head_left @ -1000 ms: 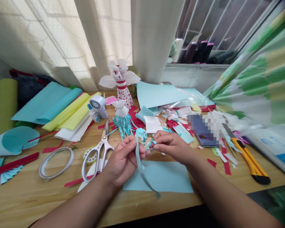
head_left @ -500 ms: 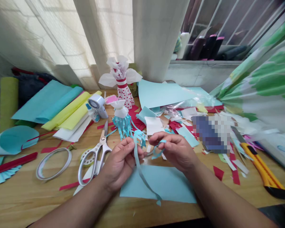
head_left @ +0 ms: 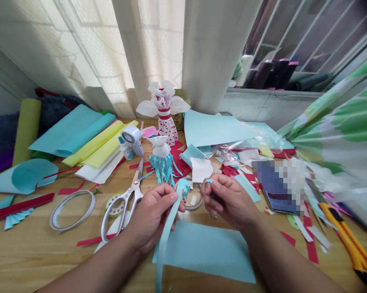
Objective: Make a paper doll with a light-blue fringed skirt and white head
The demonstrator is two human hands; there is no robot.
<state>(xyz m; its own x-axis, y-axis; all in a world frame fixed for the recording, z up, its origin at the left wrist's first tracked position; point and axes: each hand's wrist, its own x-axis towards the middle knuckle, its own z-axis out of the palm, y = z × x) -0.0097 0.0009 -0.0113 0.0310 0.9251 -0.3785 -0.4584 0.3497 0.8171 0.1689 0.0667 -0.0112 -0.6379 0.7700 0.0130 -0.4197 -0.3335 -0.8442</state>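
Note:
My left hand [head_left: 152,213] pinches a long light-blue paper strip [head_left: 165,234] between thumb and forefinger. The strip's lower end hangs down past the front of the view, and a crinkled blue bunch [head_left: 185,190] shows at its top. To the right, my right hand [head_left: 230,203] is closed, with a small blue paper piece [head_left: 209,181] at its thumb and fingertip. Below both hands lies a light-blue paper sheet [head_left: 207,252]. Just beyond them stands a blue-fringed figure with a white top [head_left: 161,156].
Scissors [head_left: 130,199] and a tape roll [head_left: 71,211] lie left. A glue bottle [head_left: 126,149] stands beside a white device [head_left: 133,138]. Behind is a dotted wrapped bundle [head_left: 166,120]. Paper scraps, a phone [head_left: 275,189] and a yellow cutter [head_left: 348,236] lie right.
The strip in my left hand has swung from hanging rightward to hanging toward me. My right hand's fingers have curled in more, and its blue loop now shows only as a small piece.

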